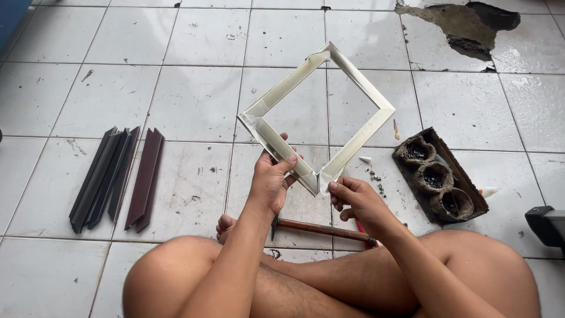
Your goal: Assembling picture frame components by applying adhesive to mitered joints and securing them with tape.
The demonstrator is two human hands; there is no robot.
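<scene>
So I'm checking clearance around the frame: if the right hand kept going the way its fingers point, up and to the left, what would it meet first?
The right hand already pinches the square silver metal frame's bottom corner, so it meets that first.

A square frame of pale silvery moulding (318, 118) is held up on one corner over the white tiled floor (194, 100). The left hand (272, 181) grips its lower-left side, and the right hand (353, 197) pinches the bottom corner. A wooden-handled hammer (321, 228) lies beneath them. Dark moulding strips (115, 176) lie well to the left, and a brown tray with three small cups (438, 176) sits to the right.
</scene>
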